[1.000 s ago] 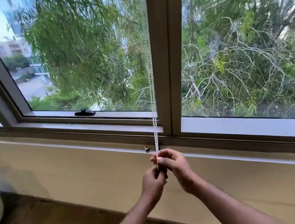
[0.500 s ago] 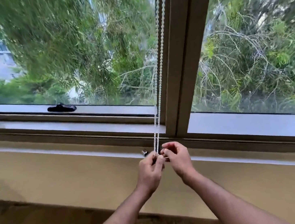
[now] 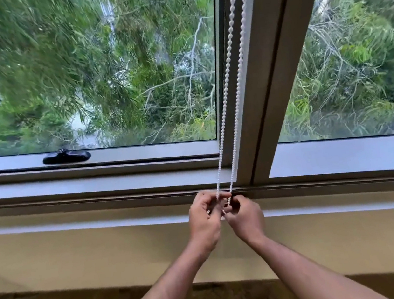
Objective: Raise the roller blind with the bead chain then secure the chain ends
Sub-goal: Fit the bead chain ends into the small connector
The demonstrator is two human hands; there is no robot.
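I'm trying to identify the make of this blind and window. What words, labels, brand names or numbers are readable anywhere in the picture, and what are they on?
None: no text, label, brand or number is readable anywhere in this view.
The bead chain is plain white beads with no tag.
The black window latch shows no marking; it is somewhat blurred.
The window frame is bare.
The left hand and right hand cover the chain's lower end.
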